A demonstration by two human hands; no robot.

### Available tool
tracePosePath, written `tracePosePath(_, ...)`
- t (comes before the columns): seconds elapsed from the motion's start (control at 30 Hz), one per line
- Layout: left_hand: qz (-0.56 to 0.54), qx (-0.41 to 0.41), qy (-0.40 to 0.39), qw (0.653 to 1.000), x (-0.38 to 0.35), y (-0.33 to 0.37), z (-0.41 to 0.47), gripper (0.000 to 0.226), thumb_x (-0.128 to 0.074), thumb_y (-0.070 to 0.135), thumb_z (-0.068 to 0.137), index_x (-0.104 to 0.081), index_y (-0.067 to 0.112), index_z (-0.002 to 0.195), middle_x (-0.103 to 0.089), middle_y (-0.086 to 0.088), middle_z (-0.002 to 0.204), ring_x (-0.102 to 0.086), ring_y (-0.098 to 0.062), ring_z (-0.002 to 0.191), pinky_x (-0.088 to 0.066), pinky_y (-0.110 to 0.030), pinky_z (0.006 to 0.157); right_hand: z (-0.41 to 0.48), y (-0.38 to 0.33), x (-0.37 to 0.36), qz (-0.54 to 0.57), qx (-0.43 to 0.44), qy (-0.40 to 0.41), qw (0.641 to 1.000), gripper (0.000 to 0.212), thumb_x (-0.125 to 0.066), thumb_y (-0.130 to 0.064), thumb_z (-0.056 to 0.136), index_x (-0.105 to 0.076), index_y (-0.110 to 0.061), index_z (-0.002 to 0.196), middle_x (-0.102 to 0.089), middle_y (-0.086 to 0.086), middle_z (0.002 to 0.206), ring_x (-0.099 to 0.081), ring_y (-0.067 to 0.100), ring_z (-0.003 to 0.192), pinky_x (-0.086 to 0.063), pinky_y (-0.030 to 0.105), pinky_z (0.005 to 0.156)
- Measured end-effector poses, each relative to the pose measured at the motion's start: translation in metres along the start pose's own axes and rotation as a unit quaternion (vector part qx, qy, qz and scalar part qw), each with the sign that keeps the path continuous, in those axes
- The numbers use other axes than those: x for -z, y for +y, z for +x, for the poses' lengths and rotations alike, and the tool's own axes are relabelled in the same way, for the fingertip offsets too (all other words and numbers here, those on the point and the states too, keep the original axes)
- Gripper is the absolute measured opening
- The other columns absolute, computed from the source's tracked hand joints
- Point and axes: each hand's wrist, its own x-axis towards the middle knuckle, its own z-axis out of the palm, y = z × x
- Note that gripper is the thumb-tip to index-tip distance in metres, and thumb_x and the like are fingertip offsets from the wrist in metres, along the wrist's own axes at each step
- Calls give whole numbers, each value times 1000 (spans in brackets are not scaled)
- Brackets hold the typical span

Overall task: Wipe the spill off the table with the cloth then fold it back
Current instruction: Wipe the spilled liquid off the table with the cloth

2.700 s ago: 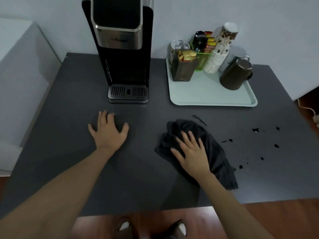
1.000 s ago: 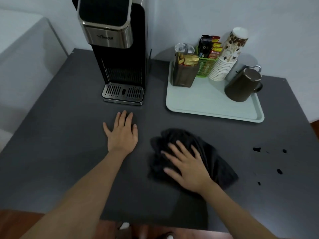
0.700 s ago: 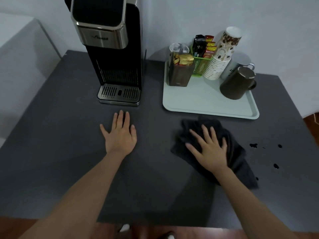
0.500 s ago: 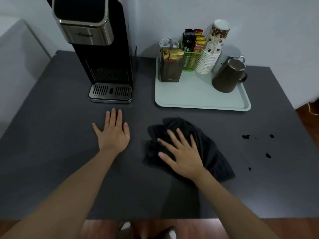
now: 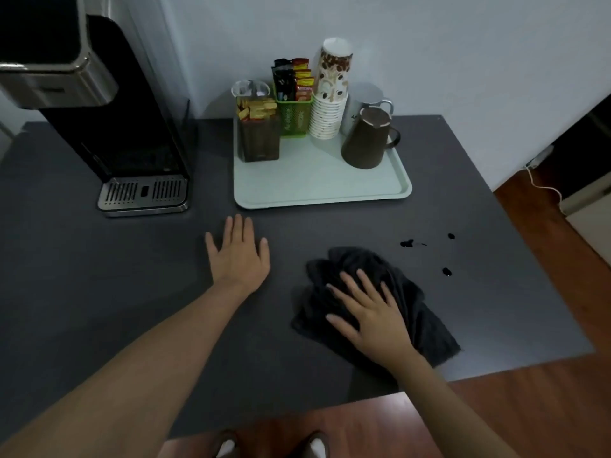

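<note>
The crumpled dark grey cloth lies bunched on the dark grey counter, near its front right edge, pinned under the right hand, whose grip is open: fingers spread flat, pressing, not clutching. Small black drops of spill sit just beyond the cloth, toward the right. Best to slide it there under even palm pressure. The left hand rests flat and empty, bracing.
</note>
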Motion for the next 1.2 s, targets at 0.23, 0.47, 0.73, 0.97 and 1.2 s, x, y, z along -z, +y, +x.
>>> tracePosePath(0.23, -12, -17, 13, 1000, -26, 29, 1, 73, -15, 61, 87, -12, 20, 148, -3, -4, 160, 1, -20, 147, -2, -57, 114, -1, 98, 25, 27, -312, 0, 950, 85, -16, -90, 62, -6, -55, 139, 7, -7, 159, 11, 23, 145, -3, 61, 111)
tracePosePath(0.47, -13, -17, 25, 999, -27, 29, 0, 66, -15, 54, 91, -15, 21, 147, -6, -6, 159, -1, -21, 147, -2, -58, 114, 92, 67, 17, 33, -199, 22, 979, 55, -32, -57, 92, -26, -36, 143, -15, -3, 158, -6, 22, 146, -9, 51, 115)
tracePosePath(0.73, -14, -15, 21, 1000, -25, 30, -1, 62, -17, 47, 92, -13, 20, 148, -4, -6, 159, -1, -20, 147, -3, -57, 114, -22, 79, 15, 3, -157, 32, 987, 54, -37, -65, 84, -39, -45, 134, -24, -6, 154, -18, 23, 143, -28, 56, 105)
tracePosePath(0.97, -13, -16, 26, 999, -27, 29, 0, 62, -16, 48, 91, -14, 21, 147, -5, -6, 159, -2, -20, 147, -3, -57, 114, 102, 137, 41, 68, -339, 11, 938, 61, -25, -62, 90, -19, -37, 145, -5, -2, 159, 3, 23, 146, -4, 54, 116)
tracePosePath(1.2, -9, -13, 26, 1000, -28, 29, 0, 62, -18, 48, 92, -16, 21, 147, -7, -6, 159, -3, -20, 147, -4, -58, 114, 64, 80, 15, 1, -9, -6, 1000, 55, -31, -63, 87, -33, -42, 138, -24, -9, 155, -12, 16, 145, -15, 52, 113)
